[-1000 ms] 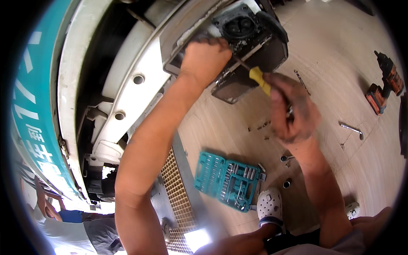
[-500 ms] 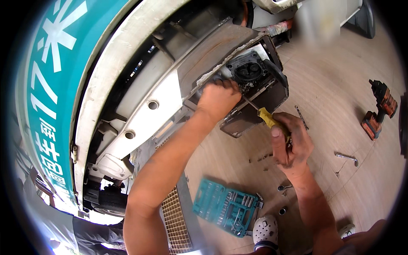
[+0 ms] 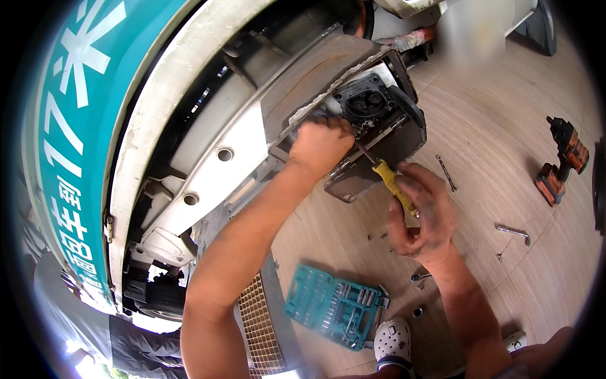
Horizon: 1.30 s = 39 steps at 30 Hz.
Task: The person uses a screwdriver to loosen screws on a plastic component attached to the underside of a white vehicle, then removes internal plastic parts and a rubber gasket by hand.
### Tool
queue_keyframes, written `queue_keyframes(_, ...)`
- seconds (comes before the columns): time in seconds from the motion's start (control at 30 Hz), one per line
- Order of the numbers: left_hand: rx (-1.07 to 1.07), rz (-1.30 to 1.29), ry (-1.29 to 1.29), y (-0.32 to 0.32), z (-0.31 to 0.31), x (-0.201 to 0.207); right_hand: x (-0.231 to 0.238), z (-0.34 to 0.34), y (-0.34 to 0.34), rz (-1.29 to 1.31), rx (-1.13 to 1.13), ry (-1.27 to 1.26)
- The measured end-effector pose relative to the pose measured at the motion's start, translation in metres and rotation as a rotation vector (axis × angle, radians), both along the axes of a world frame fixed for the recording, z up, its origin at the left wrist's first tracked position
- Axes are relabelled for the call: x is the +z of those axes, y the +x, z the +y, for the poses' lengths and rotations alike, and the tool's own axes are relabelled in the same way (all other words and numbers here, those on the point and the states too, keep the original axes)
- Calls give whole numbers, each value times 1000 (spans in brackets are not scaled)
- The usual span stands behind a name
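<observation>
My left hand (image 3: 320, 140) is closed in a fist at the near left edge of a dark box set into the vehicle's side. What its fingers hold is hidden. In my right hand (image 3: 430, 215) is a screwdriver with a yellow handle (image 3: 389, 182), gripped between thumb and curled fingers. Its shaft points up and left, and its tip disappears close beside my left fist. A round black charging socket (image 3: 367, 103) on a square plate sits in the box, just beyond my left hand. The box's dark flap (image 3: 394, 153) hangs out over the floor.
An orange and black cordless drill (image 3: 562, 161) lies at the right. Wrenches (image 3: 512, 234) and sockets (image 3: 417, 312) lie scattered on the wood-look floor. Near my white clog (image 3: 392, 344) is an unfolded teal socket set case (image 3: 328, 309). Another person's dark trousers (image 3: 142, 346) show lower left.
My right hand has shifted slightly left and up along the screwdriver, and its fingers have changed position on the handle. The left fist stays at the box.
</observation>
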<state>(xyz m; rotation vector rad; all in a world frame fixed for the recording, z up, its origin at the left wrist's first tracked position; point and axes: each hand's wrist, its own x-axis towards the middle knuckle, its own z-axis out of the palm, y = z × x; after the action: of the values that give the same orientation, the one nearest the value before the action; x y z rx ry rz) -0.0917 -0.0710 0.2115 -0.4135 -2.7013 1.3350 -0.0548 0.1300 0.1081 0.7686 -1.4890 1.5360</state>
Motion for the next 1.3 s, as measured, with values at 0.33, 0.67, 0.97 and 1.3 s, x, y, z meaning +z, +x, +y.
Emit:
queue_keyframes(0.33, -212, 148, -49, -1, -8, -8, -4, 0, -8, -6, 17, -42)
queue_keyframes(0.67, -14, -120, -141, -6, 9, 11, -11, -2, -11, -41, 24, -67)
queue_keyframes(0.97, -95, -84, -138, -6, 4, 14, -5, 13, -11, 61, -31, -17)
queue_keyframes(1.3, -329, 120, 70, 6, -4, 8, 1, 52, -7, 77, -118, -146)
